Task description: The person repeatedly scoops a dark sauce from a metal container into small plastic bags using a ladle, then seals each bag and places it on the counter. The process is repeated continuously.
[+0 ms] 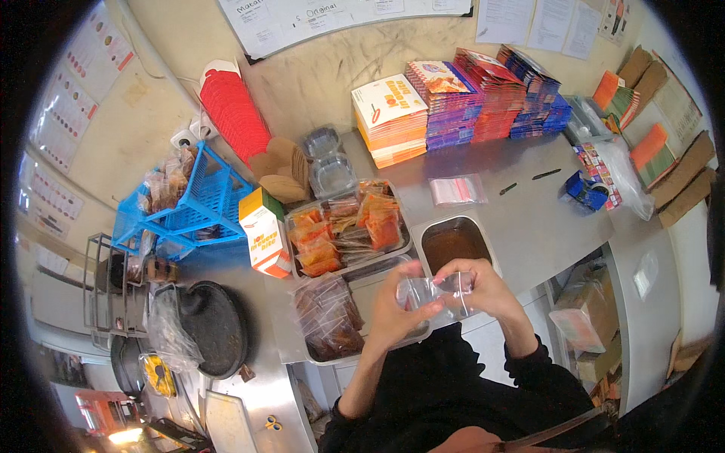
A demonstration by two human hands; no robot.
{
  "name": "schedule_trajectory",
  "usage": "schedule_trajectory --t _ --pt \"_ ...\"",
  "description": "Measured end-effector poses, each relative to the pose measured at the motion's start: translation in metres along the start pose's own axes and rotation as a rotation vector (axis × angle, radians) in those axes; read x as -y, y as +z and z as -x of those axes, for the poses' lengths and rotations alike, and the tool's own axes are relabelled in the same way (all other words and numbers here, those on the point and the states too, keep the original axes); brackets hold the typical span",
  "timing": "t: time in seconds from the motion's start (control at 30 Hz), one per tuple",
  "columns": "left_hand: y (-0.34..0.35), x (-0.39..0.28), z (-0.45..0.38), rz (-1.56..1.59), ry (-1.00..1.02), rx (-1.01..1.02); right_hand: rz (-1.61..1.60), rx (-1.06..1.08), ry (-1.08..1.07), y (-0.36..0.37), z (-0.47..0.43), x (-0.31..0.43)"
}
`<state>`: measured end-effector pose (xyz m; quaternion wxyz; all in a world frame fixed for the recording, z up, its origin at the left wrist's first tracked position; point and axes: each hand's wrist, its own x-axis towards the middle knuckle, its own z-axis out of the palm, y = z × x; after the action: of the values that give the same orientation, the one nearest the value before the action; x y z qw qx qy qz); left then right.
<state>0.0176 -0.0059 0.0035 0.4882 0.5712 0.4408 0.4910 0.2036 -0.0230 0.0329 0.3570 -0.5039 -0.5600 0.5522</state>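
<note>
Between my hands, in front of my body, is a small clear plastic bag (439, 290). My left hand (396, 306) grips one side of it and my right hand (476, 289) pinches the other. Just beyond my right hand stands a deep metal pan of brown sauce (455, 243). Left of my left hand, filled sachets of dark brown sauce (325, 317) lie in a metal tray (334, 360). Behind them, a second tray (404, 250) holds orange-red and dark sachets (345, 226). A pack of small zip bags (457, 189) lies flat beyond the sauce pan.
Stacks of folded printed food boxes (396, 122) stand along the wall. At the left are a blue plastic basket (209, 198), red cartons (235, 113) and a round black tray (212, 328). On the right lie two pens (546, 174) and a blue tape dispenser (586, 192).
</note>
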Motion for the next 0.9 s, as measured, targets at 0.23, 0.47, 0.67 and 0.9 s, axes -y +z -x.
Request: schedule_trajectory --t 0.23,0.47,0.67,0.9 --pt "0.008 -0.013 0.003 -0.076 -0.002 0.222 -0.328 -0.078 0.025 0.001 0.01 0.013" --pt "-0.005 -0.035 0.0 -0.259 0.127 0.242 0.134 -0.529 0.043 -0.011 0.042 -0.001" --pt "-0.025 -0.025 -0.008 0.07 0.024 0.076 0.509 -0.427 -0.261 0.01 0.016 -0.079" --pt "-0.016 -0.019 -0.009 0.376 -0.118 -0.024 0.385 -0.579 -0.396 -0.012 0.002 -0.09"
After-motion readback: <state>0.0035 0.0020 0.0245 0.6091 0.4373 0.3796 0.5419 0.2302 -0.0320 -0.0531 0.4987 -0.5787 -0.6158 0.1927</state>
